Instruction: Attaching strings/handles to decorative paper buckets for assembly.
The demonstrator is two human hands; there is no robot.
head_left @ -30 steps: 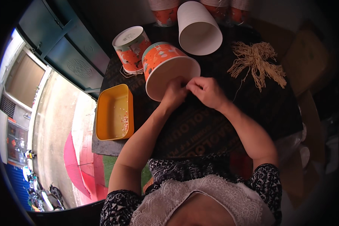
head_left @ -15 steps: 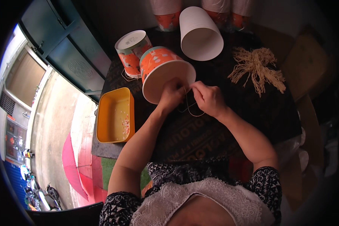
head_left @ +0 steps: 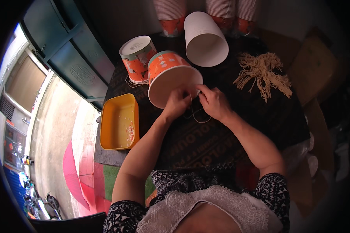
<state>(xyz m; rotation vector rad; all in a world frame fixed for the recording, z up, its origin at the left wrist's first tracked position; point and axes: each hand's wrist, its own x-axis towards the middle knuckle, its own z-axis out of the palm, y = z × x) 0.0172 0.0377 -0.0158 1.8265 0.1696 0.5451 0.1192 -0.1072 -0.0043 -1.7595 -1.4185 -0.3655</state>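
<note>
An orange paper bucket (head_left: 169, 64) with a green band and animal pictures lies tilted on the table, its white mouth toward me. My left hand (head_left: 178, 103) reaches into the mouth, fingers pinched together on a thin beige string (head_left: 201, 122). At the right side of the rim my right hand (head_left: 216, 104) is closed, thumb and forefinger pinching by the rim where the string passes. Below the hands the string hangs in a loose loop. The fingertips partly hide the string's ends.
Behind stands an upside-down orange bucket (head_left: 138, 58) with string at its base. A plain white bucket (head_left: 206, 39) lies beyond. Cut strings (head_left: 264, 73) are heaped at right. A yellow bin (head_left: 118, 120) with small pale bits sits left. Wrapped bucket stacks (head_left: 171, 23) line the back.
My right hand has shifted slightly left and down, closer against the bucket's rim. My left hand stays inside the mouth. The whole view has tipped slightly.
</note>
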